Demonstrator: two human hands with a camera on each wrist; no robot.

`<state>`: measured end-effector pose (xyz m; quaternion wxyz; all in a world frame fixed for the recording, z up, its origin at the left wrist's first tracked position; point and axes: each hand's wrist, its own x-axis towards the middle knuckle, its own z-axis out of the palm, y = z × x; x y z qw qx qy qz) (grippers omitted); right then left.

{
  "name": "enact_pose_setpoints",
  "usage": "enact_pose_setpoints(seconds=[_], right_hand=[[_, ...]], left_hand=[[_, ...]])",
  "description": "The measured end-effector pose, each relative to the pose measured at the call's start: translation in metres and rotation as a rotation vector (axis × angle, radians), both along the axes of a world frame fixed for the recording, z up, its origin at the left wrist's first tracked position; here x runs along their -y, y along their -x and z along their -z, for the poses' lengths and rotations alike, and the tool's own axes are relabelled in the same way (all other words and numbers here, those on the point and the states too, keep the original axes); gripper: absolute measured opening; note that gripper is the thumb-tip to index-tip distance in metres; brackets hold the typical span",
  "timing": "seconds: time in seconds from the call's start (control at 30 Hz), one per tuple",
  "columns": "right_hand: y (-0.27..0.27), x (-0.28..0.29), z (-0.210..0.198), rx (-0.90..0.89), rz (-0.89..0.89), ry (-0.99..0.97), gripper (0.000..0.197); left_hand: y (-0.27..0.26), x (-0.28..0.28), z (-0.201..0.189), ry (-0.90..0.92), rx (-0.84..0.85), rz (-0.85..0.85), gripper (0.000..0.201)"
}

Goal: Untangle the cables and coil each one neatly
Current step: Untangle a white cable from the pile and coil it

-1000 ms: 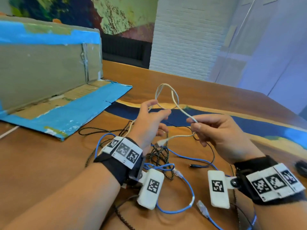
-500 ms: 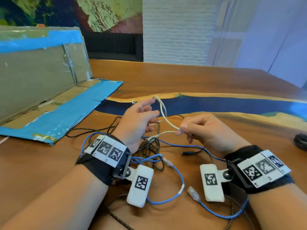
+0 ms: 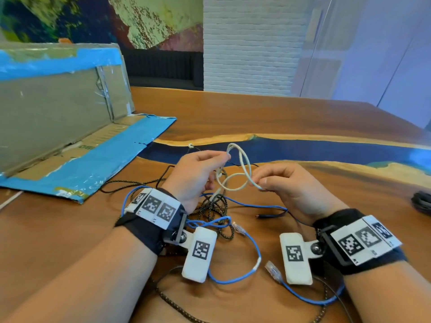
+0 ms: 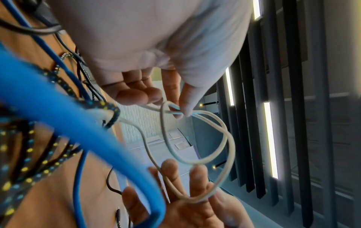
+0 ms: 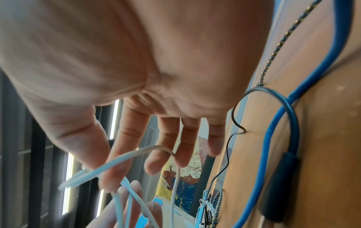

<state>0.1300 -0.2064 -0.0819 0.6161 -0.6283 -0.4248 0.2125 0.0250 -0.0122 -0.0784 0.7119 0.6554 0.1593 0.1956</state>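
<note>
A white cable (image 3: 242, 170) hangs in loops between my two hands above the table. My left hand (image 3: 198, 173) pinches the loops' top end between thumb and fingers; the left wrist view shows that pinch on the white cable (image 4: 175, 113). My right hand (image 3: 282, 183) pinches the lower loop near its fingertips, with the white cable (image 5: 121, 158) crossing its fingers. Below lie a tangled blue cable (image 3: 254, 250), a black-and-yellow braided cable (image 3: 214, 206) and a thin black cable (image 3: 270, 215). The white cable's tail runs down into that tangle.
An opened cardboard box with blue tape (image 3: 70, 136) lies at the left on the wooden table (image 3: 303, 127). A dark coiled cable (image 3: 422, 201) sits at the right edge. A clear network plug (image 3: 272, 269) lies near my right wrist.
The white cable has gone from a single strand between my hands to two overlapping loops. My hands have moved slightly closer together.
</note>
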Motion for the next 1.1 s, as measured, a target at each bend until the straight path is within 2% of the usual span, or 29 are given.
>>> enact_pose_setpoints(seconds=[0.17,0.27,0.33,0.4,0.47,0.53,0.6,0.63,0.7,0.8,0.87,1.0,1.1], right_hand=[[0.001,-0.007,0.003,-0.042,0.17,-0.083,0.006],[0.004,-0.006,0.0,-0.067,0.18,-0.121,0.026],[0.007,-0.006,-0.001,-0.048,0.175,-0.125,0.024],[0.007,-0.006,-0.002,-0.075,0.191,-0.139,0.004],[0.004,-0.007,-0.001,-0.157,0.236,-0.167,0.013],[0.004,-0.008,-0.002,-0.254,0.258,-0.193,0.013],[0.008,-0.009,-0.002,-0.292,0.21,-0.166,0.025],[0.01,-0.01,-0.003,-0.297,0.182,-0.143,0.024],[0.014,-0.01,-0.004,-0.289,0.147,-0.097,0.018],[0.011,-0.008,-0.005,-0.294,0.206,-0.078,0.011],[0.006,-0.005,-0.004,-0.301,0.279,-0.069,0.013],[-0.001,-0.002,-0.004,-0.299,0.417,-0.082,0.018],[-0.008,0.0,-0.003,-0.325,0.525,-0.098,0.02]], left_hand=[[-0.001,-0.005,0.0,-0.018,0.028,-0.043,0.007],[0.001,0.0,-0.001,-0.09,0.041,-0.012,0.005],[0.002,0.003,-0.002,-0.108,0.036,0.015,0.01],[0.004,0.004,-0.005,-0.044,0.04,0.032,0.015],[0.006,0.003,-0.009,0.084,0.093,0.038,0.017],[0.006,0.003,-0.012,0.166,0.165,0.04,0.02],[0.007,0.004,-0.014,0.217,0.218,0.079,0.02],[0.008,0.005,-0.016,0.233,0.231,0.117,0.019],[0.012,0.006,-0.017,0.191,0.208,0.212,0.023],[0.016,0.006,-0.019,0.069,0.142,0.303,0.034],[0.015,0.004,-0.021,0.1,0.189,0.235,0.038],[0.015,-0.007,-0.028,0.357,0.402,0.031,0.032],[0.014,-0.014,-0.029,0.447,0.456,-0.049,0.026]])
